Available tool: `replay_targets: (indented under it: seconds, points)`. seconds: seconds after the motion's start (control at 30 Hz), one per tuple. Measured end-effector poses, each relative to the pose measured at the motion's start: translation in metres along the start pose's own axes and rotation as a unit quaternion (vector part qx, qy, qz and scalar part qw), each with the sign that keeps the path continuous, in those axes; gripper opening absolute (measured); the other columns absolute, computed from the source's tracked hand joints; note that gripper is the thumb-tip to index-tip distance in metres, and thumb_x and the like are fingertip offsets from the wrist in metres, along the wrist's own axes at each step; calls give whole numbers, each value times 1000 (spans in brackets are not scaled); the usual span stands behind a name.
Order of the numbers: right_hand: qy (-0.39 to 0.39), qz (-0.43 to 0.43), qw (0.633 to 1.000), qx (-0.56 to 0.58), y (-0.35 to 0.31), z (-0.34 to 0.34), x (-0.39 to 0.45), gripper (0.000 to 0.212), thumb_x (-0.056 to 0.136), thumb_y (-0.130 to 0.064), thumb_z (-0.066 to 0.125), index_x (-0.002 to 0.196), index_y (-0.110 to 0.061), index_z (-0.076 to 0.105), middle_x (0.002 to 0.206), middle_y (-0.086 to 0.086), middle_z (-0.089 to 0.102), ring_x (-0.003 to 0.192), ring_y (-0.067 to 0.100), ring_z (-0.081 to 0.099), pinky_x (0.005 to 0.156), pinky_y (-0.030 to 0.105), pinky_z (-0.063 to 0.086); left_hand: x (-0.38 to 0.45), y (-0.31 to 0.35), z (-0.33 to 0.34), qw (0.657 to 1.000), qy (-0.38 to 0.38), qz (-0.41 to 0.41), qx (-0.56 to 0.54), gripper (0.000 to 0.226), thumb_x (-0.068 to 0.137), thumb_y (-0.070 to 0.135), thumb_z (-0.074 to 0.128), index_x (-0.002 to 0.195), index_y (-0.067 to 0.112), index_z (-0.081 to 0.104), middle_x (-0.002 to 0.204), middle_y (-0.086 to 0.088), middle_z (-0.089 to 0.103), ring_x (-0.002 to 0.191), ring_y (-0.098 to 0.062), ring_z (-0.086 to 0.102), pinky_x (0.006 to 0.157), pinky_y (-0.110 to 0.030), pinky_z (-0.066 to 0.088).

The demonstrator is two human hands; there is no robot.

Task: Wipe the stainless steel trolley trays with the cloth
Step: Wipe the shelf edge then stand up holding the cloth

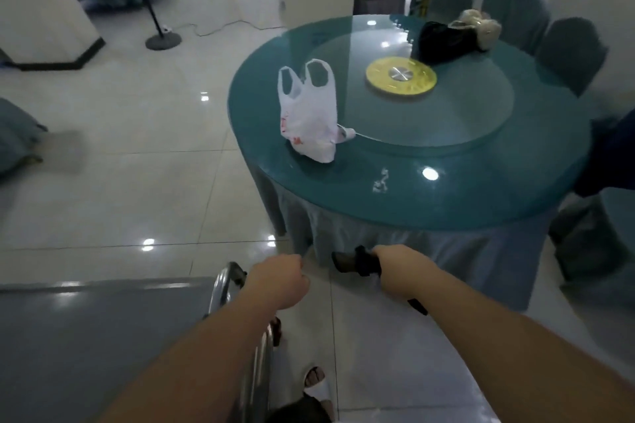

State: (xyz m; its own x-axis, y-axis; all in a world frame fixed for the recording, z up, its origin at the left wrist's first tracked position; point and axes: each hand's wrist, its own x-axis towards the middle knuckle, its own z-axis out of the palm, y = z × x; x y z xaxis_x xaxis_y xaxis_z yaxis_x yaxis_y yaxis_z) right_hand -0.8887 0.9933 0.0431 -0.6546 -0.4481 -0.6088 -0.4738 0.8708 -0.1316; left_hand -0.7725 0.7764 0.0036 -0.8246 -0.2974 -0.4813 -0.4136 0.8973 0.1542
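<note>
Trolley – one tray visible, left hand fisted, right hand gripping dark cloth.

Dim, bluish indoor light; ceiling lamps glaring off glossy floor and glass table; soft blur, edges bent.

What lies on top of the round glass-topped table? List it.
On the round table: a white plastic bag, a black bag with a beige bundle behind it, a yellow hub disc, and a small scrap. The bags' contents are hidden.
</note>
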Motion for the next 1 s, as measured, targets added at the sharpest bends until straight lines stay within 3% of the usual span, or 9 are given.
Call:
replay_targets:
  seconds: [0.1, 0.23, 0.47, 0.6, 0.77, 0.87, 1.0]
  points:
    - [1, -36, 999, -31, -24, -31, 38, 26, 95, -16, 56, 121, -21, 54, 103, 1, 56, 91, 23, 59, 77, 37, 50, 22, -25, -21, 999, 6, -34, -21, 44, 97, 45, 47, 135, 27, 59, 133, 0, 64, 117, -25, 62, 93, -41, 48]
    - [-7, -88, 994, -70, -63, -65, 90, 28, 96, -16, 55, 123, -20, 55, 111, 4, 60, 94, 24, 58, 78, 37, 49, 35, -59, -37, 993, 25, -90, -69, 43, 95, 43, 48, 133, 27, 60, 132, 0, 65, 117, -25, 63, 96, -40, 48]
    - [-30, -224, 962, -156, -154, -107, 178, 39, 93, -15, 58, 131, -23, 52, 100, -1, 56, 87, 22, 59, 73, 36, 51, 38, -119, -43, 952, 39, -266, -143, 41, 97, 37, 47, 133, 21, 59, 134, -4, 64, 118, -28, 61, 96, -39, 51]
    - [-43, -321, 921, -216, -209, -127, 220, 48, 92, -19, 66, 137, -25, 49, 114, 1, 61, 98, 24, 64, 86, 41, 58, 36, -139, -48, 903, 60, -379, -195, 40, 102, 36, 48, 136, 18, 58, 135, -7, 62, 120, -29, 61, 92, -39, 50]
    - [-82, -416, 865, -268, -255, -138, 246, 47, 95, -14, 62, 140, -25, 51, 113, 2, 63, 96, 22, 62, 78, 34, 52, 22, -133, -54, 827, 73, -487, -270, 16, 100, 29, 50, 105, 17, 59, 122, -12, 68, 106, -32, 66, 84, -37, 53]
    - [-83, -456, 826, -321, -284, -131, 248, 45, 96, -11, 56, 139, -24, 51, 111, 2, 62, 98, 24, 63, 88, 40, 57, 6, -129, -45, 775, 81, -539, -320, 27, 103, 32, 51, 119, 15, 64, 131, -14, 66, 114, -34, 64, 94, -40, 53]
    - [-94, -512, 772, -366, -337, -110, 239, 43, 97, -8, 53, 139, -20, 51, 101, 1, 57, 90, 22, 60, 79, 34, 52, -19, -133, -30, 718, 81, -584, -369, 33, 101, 32, 52, 125, 15, 67, 133, -12, 66, 113, -32, 63, 95, -37, 51]
